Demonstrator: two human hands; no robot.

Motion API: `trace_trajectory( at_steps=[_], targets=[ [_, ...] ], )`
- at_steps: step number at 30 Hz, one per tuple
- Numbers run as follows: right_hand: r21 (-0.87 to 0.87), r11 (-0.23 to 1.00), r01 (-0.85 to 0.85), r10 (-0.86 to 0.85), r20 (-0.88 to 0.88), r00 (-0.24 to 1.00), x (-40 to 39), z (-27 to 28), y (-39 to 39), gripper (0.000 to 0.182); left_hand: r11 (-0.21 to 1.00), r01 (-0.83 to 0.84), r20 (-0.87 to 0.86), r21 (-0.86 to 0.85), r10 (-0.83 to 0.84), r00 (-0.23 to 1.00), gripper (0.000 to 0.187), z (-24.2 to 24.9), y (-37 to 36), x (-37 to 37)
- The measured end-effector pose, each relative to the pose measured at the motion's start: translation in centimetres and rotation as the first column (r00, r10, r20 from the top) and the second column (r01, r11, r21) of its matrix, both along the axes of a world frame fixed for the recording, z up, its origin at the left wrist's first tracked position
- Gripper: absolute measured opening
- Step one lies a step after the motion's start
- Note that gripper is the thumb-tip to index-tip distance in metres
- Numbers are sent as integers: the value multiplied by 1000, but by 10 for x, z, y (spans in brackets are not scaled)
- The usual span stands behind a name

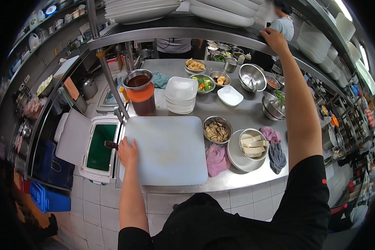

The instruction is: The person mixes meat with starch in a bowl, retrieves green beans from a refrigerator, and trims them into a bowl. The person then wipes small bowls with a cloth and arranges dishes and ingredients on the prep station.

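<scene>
My left hand (128, 153) lies at the left edge of a white cutting board (168, 150), its fingers stretched out and slightly apart. Beside those fingers a dark handle (111, 144) juts out over the board's left side; the rest of that tool is hidden. Up at the right, my right hand (274, 40) is closed around the front edge of the steel overhead shelf (221, 33). Just right of the board are a bowl of sliced mushrooms (216, 130) and a pink cloth (218, 160).
Stacked square dishes (181, 92) and an orange-topped container (142, 100) stand behind the board. White blocks fill a bowl (253, 144) at right. An open bin (101, 146) adjoins the counter's left side. A person (282, 26) stands beyond the shelf.
</scene>
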State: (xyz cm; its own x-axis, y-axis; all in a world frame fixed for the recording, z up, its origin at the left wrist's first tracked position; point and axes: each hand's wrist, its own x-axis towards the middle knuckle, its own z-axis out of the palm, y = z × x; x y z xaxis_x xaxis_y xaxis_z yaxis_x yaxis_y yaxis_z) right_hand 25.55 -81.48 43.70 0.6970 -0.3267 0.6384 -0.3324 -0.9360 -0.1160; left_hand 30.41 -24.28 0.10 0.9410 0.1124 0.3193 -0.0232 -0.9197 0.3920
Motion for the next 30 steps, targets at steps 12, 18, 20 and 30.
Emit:
trace_trajectory(
  at_steps=[12, 18, 20, 30],
  targets=[
    [3, 1000, 15, -15, -9, 1000, -1, 1, 2, 43, 1000, 6, -1, 2, -6, 1000, 46, -2, 1, 1],
    [9, 1000, 16, -15, -18, 1000, 0, 1, -1, 42, 1000, 5, -4, -8, -6, 1000, 45, -1, 1, 1],
    [7, 1000, 15, -15, -13, 1000, 2, 0, -4, 42, 1000, 5, -3, -3, -5, 1000, 46, -1, 1, 1],
    [17, 1000, 10, -10, -14, 1000, 0, 1, 0, 42, 1000, 11, -20, -12, -11, 1000, 48, 2, 1, 0]
  ],
)
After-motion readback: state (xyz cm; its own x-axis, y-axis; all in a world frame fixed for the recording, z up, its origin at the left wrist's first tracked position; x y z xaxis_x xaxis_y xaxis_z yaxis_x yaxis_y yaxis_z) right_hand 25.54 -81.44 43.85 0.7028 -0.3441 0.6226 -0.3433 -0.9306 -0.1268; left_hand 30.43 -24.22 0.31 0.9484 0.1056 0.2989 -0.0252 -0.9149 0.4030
